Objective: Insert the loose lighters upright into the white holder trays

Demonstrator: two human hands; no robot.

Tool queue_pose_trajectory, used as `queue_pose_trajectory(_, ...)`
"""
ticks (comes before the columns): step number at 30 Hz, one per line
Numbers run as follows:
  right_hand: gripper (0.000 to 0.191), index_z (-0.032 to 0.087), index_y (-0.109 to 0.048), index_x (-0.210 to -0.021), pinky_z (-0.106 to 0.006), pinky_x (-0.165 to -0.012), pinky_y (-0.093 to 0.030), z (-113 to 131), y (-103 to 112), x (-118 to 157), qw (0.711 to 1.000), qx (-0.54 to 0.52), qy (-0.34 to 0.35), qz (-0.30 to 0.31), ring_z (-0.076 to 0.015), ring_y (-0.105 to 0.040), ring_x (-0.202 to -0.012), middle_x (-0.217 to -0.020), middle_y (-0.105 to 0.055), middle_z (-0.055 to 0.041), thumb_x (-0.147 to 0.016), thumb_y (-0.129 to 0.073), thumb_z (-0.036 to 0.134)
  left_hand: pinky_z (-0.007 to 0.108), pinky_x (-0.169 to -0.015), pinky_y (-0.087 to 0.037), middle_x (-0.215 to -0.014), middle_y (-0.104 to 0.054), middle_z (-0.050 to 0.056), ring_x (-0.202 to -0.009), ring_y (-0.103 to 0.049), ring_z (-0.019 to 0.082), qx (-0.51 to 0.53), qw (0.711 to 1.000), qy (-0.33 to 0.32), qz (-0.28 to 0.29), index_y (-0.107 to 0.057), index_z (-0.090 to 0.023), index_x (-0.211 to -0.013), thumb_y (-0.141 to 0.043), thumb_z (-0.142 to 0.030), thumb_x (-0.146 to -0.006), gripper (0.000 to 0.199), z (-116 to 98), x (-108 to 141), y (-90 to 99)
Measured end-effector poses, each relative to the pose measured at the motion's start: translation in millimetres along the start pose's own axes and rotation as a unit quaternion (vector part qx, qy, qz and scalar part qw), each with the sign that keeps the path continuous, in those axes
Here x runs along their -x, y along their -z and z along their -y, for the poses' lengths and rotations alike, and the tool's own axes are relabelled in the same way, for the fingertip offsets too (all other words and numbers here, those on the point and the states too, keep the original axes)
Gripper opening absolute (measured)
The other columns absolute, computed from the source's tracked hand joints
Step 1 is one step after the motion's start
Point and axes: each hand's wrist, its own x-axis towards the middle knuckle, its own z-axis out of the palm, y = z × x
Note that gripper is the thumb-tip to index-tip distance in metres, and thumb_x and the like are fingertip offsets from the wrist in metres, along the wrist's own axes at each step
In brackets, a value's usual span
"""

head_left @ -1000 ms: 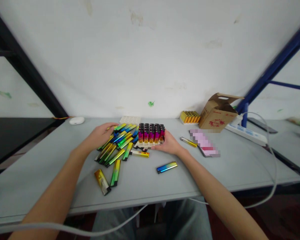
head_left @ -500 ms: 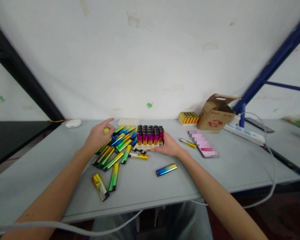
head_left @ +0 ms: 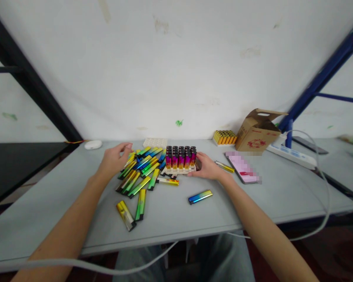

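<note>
Tray (head_left: pixel 179 172) of upright purple lighters (head_left: pixel 181 156) sits just left of our right hand (head_left: pixel 207 166), which curls around its right end in a light clasp. Our left hand (head_left: pixel 113 157), half-curled, is beside the loose lighters (head_left: pixel 142 164), across from that grip; we cannot tell whether it pinches one. Step in hand, we judge: steadying with the right, picking with the left. Next move likely calls for a clean single-lighter pinch.
</note>
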Motion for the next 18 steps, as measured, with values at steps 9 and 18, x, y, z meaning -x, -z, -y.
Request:
queue_pose_trajectory(9,0.074,0.014,-0.06,-0.126,-0.051,-0.107,-0.041,-4.1,-3.6,0.3,1.0,0.011,0.02,0.004,-0.0344,-0.055,-0.121,-0.129,-0.06,-0.0183,-0.069,-0.079,0.058,0.044,-0.107,-0.044,-0.12,-0.07,0.013,-0.115,-0.062,0.029,0.034,0.977,-0.178,0.109,-0.068,-0.016,-0.113,-0.04,-0.063,-0.089,0.06,-24.5,14.6,-14.5)
queue_pose_trajectory(18,0.074,0.016,-0.059,-0.127,-0.049,-0.108,-0.04,-2.5,-12.5,-1.8,0.999,-0.005,0.046,-0.015,-0.0333,-0.054,-0.123,-0.131,-0.06,-0.0162,-0.071,-0.077,0.061,0.05,-0.116,-0.034,-0.146,-0.051,0.018,-0.137,-0.045,0.034,0.051,0.944,-0.273,0.176,-0.05,-0.015,-0.139,-0.054,-0.062,-0.088,0.07,-52.4,37.0,-49.0)
